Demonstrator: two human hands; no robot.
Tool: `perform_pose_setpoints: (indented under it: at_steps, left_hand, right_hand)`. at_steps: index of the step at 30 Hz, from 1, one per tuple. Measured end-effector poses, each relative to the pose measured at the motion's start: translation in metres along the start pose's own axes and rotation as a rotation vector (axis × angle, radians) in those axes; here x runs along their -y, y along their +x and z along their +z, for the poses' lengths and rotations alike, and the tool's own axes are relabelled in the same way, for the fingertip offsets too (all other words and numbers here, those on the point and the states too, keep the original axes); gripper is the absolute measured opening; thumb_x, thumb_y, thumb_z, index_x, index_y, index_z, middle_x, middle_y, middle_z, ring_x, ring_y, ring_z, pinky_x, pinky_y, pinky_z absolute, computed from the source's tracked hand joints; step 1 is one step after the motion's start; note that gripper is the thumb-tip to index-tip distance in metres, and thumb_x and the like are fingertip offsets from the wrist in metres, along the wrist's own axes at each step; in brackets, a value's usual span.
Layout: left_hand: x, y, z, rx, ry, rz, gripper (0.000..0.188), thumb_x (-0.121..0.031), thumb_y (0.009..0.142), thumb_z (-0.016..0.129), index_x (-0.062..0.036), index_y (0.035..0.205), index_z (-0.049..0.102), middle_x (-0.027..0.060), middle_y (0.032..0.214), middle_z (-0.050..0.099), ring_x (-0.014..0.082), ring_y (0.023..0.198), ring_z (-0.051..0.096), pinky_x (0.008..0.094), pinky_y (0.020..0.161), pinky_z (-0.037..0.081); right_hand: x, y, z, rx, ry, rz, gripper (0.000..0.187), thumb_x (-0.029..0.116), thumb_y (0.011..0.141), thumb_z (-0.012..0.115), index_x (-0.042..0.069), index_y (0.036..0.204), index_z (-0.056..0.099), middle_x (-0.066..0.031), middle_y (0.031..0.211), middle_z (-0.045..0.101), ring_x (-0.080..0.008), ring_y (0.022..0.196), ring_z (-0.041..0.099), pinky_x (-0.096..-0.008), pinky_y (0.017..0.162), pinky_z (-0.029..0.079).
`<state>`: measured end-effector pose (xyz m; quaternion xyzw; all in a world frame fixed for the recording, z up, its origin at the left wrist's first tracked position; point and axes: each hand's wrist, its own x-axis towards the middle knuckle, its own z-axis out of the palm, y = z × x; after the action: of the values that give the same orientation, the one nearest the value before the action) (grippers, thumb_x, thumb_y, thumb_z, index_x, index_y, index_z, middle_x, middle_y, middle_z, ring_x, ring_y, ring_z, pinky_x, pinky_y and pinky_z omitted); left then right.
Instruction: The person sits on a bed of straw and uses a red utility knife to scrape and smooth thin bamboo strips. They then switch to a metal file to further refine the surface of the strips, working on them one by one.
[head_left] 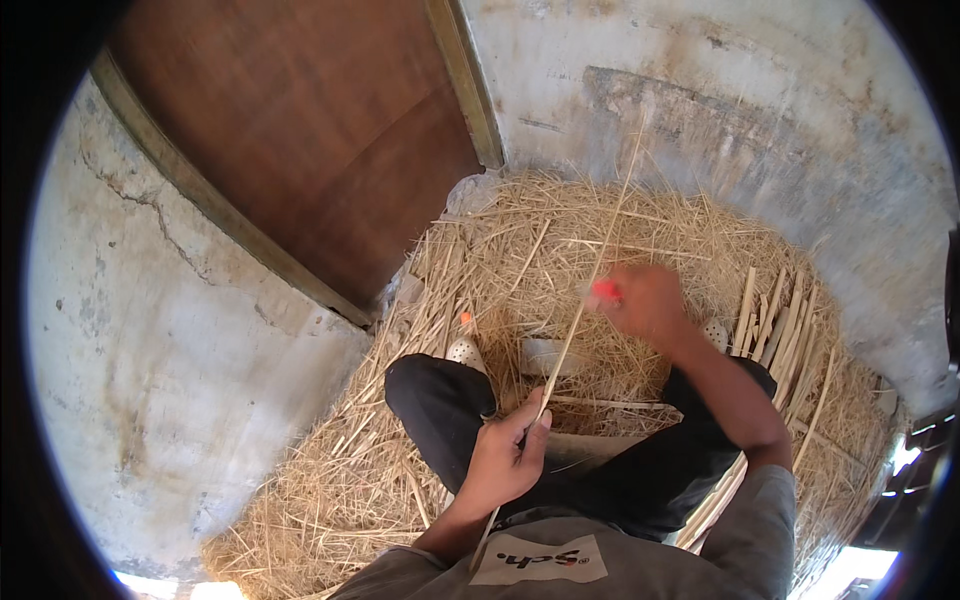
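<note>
My left hand (510, 455) is closed around a long, thin bamboo-like strip (568, 345), thumb along it, in front of my lap. The strip slants up and to the right over the straw-coloured pile, and its lower end trails below my left hand toward my shirt. My right hand (648, 302) is closed beside the upper part of the strip, smeared by motion. A small red thing (606, 290), perhaps a handle, shows at its fingers, right against the strip. The rest of it is hidden or blurred.
Shavings and thin strips (540, 230) cover the floor around my feet. Between my feet lies a pale block (548, 357). A bundle of split sticks (785, 320) lies at the right. A brown door (320, 130) and stained walls (700, 100) stand close behind the pile.
</note>
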<state>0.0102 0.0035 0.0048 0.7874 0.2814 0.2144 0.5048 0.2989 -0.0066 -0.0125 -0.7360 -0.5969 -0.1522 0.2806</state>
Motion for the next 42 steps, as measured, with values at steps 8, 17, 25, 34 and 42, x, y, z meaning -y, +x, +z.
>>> perform_pose_setpoints:
  at_steps: [8, 17, 25, 34, 42]
  left_hand:
    - [-0.009, -0.001, 0.002, -0.032, 0.061, 0.096, 0.033, -0.005, 0.09, 0.058, 0.0065, 0.121, 0.057, 0.0199, 0.061, 0.052, 0.0161, 0.045, 0.051, 0.0273, 0.048, 0.042]
    - [0.0, -0.017, -0.012, 0.013, 0.136, 0.137, 0.036, -0.004, 0.088, 0.059, 0.0067, 0.122, 0.056, 0.0214, 0.06, 0.053, 0.0281, 0.046, 0.06, 0.0318, 0.045, 0.044]
    - [0.008, -0.056, -0.033, 0.186, 0.253, 0.09, 0.038, -0.004, 0.088, 0.058, 0.0062, 0.124, 0.055, 0.0183, 0.061, 0.057, 0.0247, 0.048, 0.059, 0.0315, 0.049, 0.047]
    - [0.019, -0.069, -0.049, 0.255, 0.194, 0.016, 0.039, -0.005, 0.088, 0.059, 0.0049, 0.126, 0.055, 0.0198, 0.064, 0.058, 0.0283, 0.05, 0.061, 0.0342, 0.051, 0.048]
    - [0.034, -0.077, -0.067, 0.344, 0.14, -0.08, 0.036, -0.008, 0.092, 0.058, 0.0009, 0.127, 0.057, 0.0178, 0.063, 0.059, 0.0191, 0.05, 0.059, 0.0312, 0.052, 0.047]
  right_hand:
    - [-0.031, 0.014, -0.007, -0.099, -0.035, 0.071, 0.062, 0.068, 0.077, 0.062, 0.01, 0.056, 0.052, -0.0064, 0.048, 0.049, -0.0233, 0.043, 0.052, -0.0394, 0.044, 0.042]
    - [-0.038, 0.017, -0.012, -0.146, -0.07, 0.077, 0.06, 0.064, 0.08, 0.061, 0.009, 0.058, 0.053, -0.007, 0.045, 0.046, -0.0236, 0.043, 0.051, -0.0397, 0.043, 0.041]
    - [-0.111, 0.028, -0.027, -0.087, -0.265, 0.445, 0.07, 0.071, 0.086, 0.044, 0.005, 0.073, 0.065, -0.0141, 0.055, 0.057, -0.0313, 0.057, 0.061, -0.0435, 0.055, 0.047]
    - [-0.177, 0.014, -0.023, -0.065, -0.411, 0.423, 0.066, 0.069, 0.085, 0.046, 0.007, 0.079, 0.068, -0.0153, 0.061, 0.061, -0.034, 0.062, 0.063, -0.0459, 0.056, 0.048]
    - [-0.334, -0.057, 0.007, -0.116, -0.528, 0.705, 0.068, 0.067, 0.09, 0.04, 0.005, 0.081, 0.067, -0.0166, 0.059, 0.059, -0.0313, 0.059, 0.063, -0.0477, 0.059, 0.048]
